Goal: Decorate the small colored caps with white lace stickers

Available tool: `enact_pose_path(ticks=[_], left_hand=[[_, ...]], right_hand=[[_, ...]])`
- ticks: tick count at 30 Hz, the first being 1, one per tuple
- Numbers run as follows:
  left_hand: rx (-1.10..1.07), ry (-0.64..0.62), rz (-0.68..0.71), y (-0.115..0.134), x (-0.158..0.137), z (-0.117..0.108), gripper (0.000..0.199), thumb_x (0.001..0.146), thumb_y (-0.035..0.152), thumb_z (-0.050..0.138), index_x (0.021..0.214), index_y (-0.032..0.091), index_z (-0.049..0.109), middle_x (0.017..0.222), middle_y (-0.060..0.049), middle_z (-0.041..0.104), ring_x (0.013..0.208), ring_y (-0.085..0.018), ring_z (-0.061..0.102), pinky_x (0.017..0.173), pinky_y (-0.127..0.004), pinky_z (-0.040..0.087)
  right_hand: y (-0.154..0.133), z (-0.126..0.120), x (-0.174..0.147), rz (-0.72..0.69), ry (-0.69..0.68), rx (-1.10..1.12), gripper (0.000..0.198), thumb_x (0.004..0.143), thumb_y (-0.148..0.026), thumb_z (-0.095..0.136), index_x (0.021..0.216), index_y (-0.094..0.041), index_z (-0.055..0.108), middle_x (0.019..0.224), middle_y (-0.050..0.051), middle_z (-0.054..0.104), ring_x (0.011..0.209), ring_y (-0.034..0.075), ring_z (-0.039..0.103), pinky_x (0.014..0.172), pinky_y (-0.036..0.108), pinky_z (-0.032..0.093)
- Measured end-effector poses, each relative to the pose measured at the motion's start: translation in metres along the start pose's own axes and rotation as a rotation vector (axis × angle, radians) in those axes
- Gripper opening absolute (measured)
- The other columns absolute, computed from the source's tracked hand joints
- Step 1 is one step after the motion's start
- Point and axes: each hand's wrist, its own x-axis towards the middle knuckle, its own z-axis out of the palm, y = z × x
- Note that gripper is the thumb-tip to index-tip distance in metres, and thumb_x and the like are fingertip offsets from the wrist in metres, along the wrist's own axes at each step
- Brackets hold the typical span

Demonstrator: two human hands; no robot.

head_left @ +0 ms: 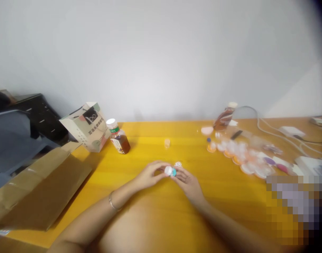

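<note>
Between my two hands, just above the table, is a small contact lens case with a white round cap and a teal round cap (174, 172). My left hand (151, 174) pinches its white side between thumb and fingers. On the teal side my right hand (188, 182) closes its thumb and fingertips. A small white disc with dark and red dots (178, 164) shows just behind the right fingers. Farther back on the table stands a small pale, translucent piece (167, 143), too blurred to name.
At left are a brown cardboard box (44, 189), a paper bag (90, 130) and a white-capped bottle of brown liquid (118, 138). Right of the hands lie several clear round containers (240, 154), a tilted brown bottle (225, 117) and white cables (277, 131). A pale wall (161, 59) borders the table behind.
</note>
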Motion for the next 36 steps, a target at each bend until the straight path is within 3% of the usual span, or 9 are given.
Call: enact_pose_path(ticks=[4,10,25,36], left_hand=[[0.278,-0.021,0.103,0.009,-0.003,0.003,0.033,0.083,0.026,0.046,0.116,0.021,0.048,0.108,-0.007,0.055,0.099,-0.016,0.051,0.089,-0.031,0.040],[0.462,-0.050,0.174,0.009,-0.004,0.004,0.032,0.086,0.026,0.041,0.118,0.021,0.045,0.108,-0.007,0.054,0.097,-0.015,0.053,0.084,-0.028,0.044],[0.519,-0.059,0.229,-0.003,-0.008,0.005,0.031,0.086,0.025,0.039,0.116,0.017,0.046,0.102,-0.008,0.056,0.090,-0.014,0.054,0.079,-0.026,0.045],[0.478,-0.185,0.206,0.014,-0.010,-0.007,0.034,0.082,0.030,0.046,0.114,0.020,0.048,0.101,-0.007,0.055,0.087,-0.014,0.055,0.077,-0.023,0.045]], right_hand=[[-0.003,0.002,-0.003,0.009,-0.026,0.006,0.033,0.064,-0.027,0.068,0.095,-0.020,0.059,0.089,0.004,0.068,0.084,0.019,0.064,0.084,0.035,0.048],[-0.007,0.004,-0.005,0.075,-0.024,0.041,0.035,0.063,-0.025,0.068,0.097,-0.020,0.059,0.086,0.004,0.070,0.086,0.022,0.064,0.085,0.038,0.047],[-0.009,0.000,-0.006,0.131,-0.061,-0.088,0.033,0.063,-0.027,0.066,0.095,-0.021,0.061,0.089,0.004,0.070,0.087,0.023,0.063,0.087,0.039,0.045],[-0.014,0.006,-0.013,0.119,-0.159,-0.034,0.033,0.065,-0.034,0.067,0.093,-0.021,0.055,0.085,0.004,0.069,0.086,0.022,0.063,0.084,0.038,0.047]])
